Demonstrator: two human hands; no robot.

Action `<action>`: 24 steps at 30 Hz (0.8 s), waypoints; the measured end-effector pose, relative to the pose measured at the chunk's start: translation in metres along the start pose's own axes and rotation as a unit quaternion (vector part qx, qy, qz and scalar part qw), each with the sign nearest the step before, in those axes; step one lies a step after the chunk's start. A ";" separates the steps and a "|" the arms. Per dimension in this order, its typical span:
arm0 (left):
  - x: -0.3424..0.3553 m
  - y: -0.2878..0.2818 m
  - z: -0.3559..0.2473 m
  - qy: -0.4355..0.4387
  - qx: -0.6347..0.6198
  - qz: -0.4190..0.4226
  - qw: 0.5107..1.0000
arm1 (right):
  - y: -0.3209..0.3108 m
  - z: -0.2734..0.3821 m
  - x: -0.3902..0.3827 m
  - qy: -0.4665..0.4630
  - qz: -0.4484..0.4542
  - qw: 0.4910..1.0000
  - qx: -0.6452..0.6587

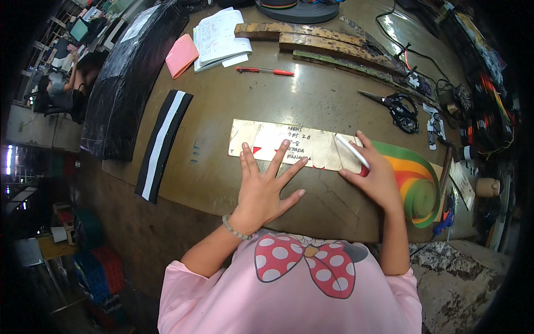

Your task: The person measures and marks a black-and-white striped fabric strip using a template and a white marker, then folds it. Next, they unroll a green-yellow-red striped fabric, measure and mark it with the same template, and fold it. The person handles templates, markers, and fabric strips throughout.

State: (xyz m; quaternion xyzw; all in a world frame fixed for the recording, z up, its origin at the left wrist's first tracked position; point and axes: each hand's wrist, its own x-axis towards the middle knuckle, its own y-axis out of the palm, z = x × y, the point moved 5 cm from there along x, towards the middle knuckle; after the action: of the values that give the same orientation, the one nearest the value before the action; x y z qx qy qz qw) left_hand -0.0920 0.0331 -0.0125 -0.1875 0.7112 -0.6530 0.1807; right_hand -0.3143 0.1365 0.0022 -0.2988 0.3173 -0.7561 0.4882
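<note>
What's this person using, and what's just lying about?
Seemingly in use:
cream card template, under the left hand
slim white tool, in the right hand
striped strap roll, beside that hand

Likely lying about:
red pen
black scissors
pink folded sheet
paper sheets
wooden bars
black-and-white strip

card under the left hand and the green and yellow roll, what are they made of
The card looks like stiff cardboard, slightly glossy: it lies flat and catches light. The roll is probably matte fabric: it coils softly, though no weave shows.
</note>
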 end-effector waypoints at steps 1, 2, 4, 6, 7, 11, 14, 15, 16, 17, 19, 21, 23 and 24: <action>0.000 0.001 0.000 0.000 0.001 0.001 1.000 | -0.004 0.000 0.006 0.005 0.016 1.000 0.024; 0.000 0.002 0.000 -0.002 -0.010 -0.003 1.000 | -0.011 -0.003 0.011 0.033 -0.025 0.968 0.246; 0.000 0.004 0.001 -0.009 -0.031 -0.009 0.999 | -0.007 -0.012 0.015 0.169 -0.119 0.783 0.586; -0.001 0.005 0.001 -0.011 -0.030 -0.016 0.999 | 0.015 0.002 0.019 0.162 -0.115 0.686 0.700; -0.001 0.006 0.002 -0.011 -0.030 -0.021 0.999 | 0.032 0.012 0.021 0.159 -0.091 0.716 0.674; 0.000 0.008 0.003 -0.013 -0.044 -0.041 0.998 | 0.083 0.039 0.025 0.175 0.008 0.867 0.466; -0.001 0.008 0.004 -0.020 -0.067 -0.056 0.996 | 0.089 0.055 0.034 0.161 -0.016 0.931 0.327; 0.000 0.008 0.005 -0.019 -0.072 -0.063 0.995 | 0.088 0.060 0.037 0.152 -0.015 0.941 0.303; 0.000 0.008 0.005 -0.018 -0.075 -0.067 0.995 | 0.086 0.066 0.041 0.133 -0.017 0.948 0.287; 0.000 0.008 0.005 -0.017 -0.080 -0.070 0.994 | 0.083 0.069 0.043 0.129 -0.029 0.953 0.272; 0.000 0.009 0.006 -0.019 -0.087 -0.072 0.993 | 0.081 0.074 0.047 0.134 -0.023 0.962 0.235; 0.000 0.010 0.006 -0.020 -0.083 -0.064 0.994 | 0.080 0.078 0.049 0.120 -0.024 0.970 0.208; 0.000 0.011 0.006 -0.021 -0.083 -0.056 0.995 | 0.082 0.082 0.051 0.093 -0.035 0.979 0.180; 0.000 0.012 0.005 -0.023 -0.084 -0.053 0.995 | 0.082 0.085 0.052 0.062 -0.044 0.985 0.157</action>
State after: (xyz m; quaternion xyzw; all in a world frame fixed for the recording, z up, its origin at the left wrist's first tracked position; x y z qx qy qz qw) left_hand -0.0898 0.0293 -0.0248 -0.2546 0.7481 -0.5953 0.1456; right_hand -0.2222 0.0460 -0.0008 -0.1842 0.2108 -0.8343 0.4750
